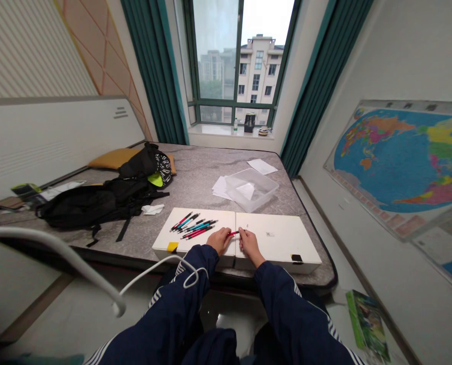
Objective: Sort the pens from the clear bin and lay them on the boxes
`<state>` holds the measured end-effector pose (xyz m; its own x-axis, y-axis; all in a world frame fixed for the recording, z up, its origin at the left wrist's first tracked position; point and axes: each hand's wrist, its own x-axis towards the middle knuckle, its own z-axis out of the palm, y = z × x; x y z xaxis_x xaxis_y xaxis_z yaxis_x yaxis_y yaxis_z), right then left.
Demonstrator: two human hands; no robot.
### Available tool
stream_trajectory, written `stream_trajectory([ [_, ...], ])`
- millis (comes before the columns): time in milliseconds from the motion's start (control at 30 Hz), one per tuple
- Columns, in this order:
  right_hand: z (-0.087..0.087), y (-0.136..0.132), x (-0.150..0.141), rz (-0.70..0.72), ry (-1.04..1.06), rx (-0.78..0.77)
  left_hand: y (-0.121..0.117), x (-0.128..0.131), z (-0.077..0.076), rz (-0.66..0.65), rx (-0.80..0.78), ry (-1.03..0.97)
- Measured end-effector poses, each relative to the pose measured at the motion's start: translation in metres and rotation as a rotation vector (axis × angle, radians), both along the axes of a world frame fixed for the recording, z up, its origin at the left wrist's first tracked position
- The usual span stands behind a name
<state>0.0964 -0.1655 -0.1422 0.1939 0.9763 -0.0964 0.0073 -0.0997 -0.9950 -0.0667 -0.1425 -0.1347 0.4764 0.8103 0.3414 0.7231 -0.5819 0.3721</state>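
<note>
A red pen (233,233) with a dark end spans the gap between my two hands, above the seam of two white boxes. My left hand (219,240) is closed on its left end, and the fingers of my right hand (250,245) pinch its right end. Left of my hands, several red, blue and black pens (196,226) lie in a loose pile on the left white box (226,215). Beneath my right hand is the right white box (287,235), which carries a small printed code.
Behind the boxes stands a clear plastic bin (262,195) beside white papers (220,187). A black backpack (85,205) and a crumpled tissue (152,209) lie on the bed to the left. A white curved tube (66,251) and thin cable cross the lower left.
</note>
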Motion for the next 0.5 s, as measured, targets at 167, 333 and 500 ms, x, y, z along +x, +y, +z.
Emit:
stream_trajectory([
  [167,-0.0016,0.0008,0.0004,0.007,0.058,0.001,-0.0005,-0.0001,-0.0015,-0.019,0.104,0.048],
  [333,-0.0017,0.0014,-0.0004,0.013,0.026,0.010,0.0006,0.0013,-0.0040,-0.036,0.093,0.001],
  [500,-0.0039,0.0021,-0.0003,0.047,-0.014,0.001,0.0011,0.0004,-0.0032,-0.040,0.043,0.015],
])
